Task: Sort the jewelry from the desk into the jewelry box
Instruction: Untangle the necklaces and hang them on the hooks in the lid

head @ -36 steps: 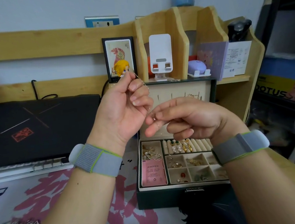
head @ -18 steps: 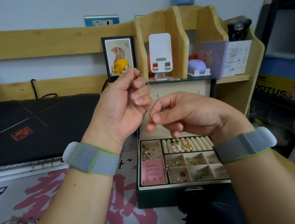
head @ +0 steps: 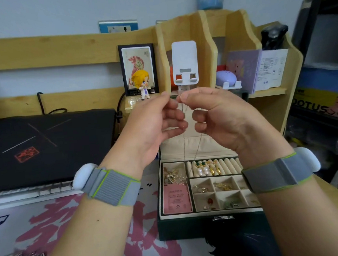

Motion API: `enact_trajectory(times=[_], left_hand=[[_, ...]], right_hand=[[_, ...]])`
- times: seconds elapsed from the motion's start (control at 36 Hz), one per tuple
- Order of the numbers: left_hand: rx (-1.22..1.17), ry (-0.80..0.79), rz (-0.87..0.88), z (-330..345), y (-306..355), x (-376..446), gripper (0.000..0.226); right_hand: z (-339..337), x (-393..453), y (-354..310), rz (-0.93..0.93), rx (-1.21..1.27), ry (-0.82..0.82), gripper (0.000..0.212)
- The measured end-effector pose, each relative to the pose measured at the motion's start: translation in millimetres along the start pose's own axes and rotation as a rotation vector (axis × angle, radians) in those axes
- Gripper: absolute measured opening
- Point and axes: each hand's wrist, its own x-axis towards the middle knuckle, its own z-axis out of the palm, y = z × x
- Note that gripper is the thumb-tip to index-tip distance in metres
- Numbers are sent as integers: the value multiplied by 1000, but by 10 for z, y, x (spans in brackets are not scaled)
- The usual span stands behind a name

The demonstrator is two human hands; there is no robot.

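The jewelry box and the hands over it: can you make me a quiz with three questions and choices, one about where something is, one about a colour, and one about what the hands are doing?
1. Where does the pink packet lie?
A. In the left compartment of the jewelry box
B. On the laptop
C. On the shelf

2. What colour is the figurine's hair?
A. Blue
B. Yellow
C. Black

3. What are the two hands doing?
A. Resting flat on the desk
B. Closing the box lid
C. Pinching a thin chain that hangs over the open box

Answers:
1. A, the packet sits in the box's tall left section, below a tangle of jewelry.
2. B, its hair is bright yellow.
3. C, the left hand and right hand hold the chain at their fingertips, and it dangles towards the box.
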Motion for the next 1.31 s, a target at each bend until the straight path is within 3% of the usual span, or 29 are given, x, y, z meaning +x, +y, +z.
enact_trajectory(times=[0.11,0.22,0.5,0.69,0.89,1.08,1.31], left_hand=[[-62,-142,-13,0,21,-30,29],[9,-128,23,21,6,-31,17],[-36,-55,124,34,60,-75,13],[-34,-123,179,44,84,-84,15],[-94,-195,145,13,19,-71,11],[-311,-219,137,-36,48,-43,19],[-479,-215,139,-94,44,10,17]], right_hand=[[-21,9,6,16,52,33,8],[-42,17,9,11,87,57,5],[-30,-20,-46,-102,45,10,17],[5,-99,-177,-258,92,-46,19],[-58,-104,-225,-264,296,-34,14],[-205,-59,-161,-183,239,-59,14],[-401,-21,-79,-142,-79,-125,16]])
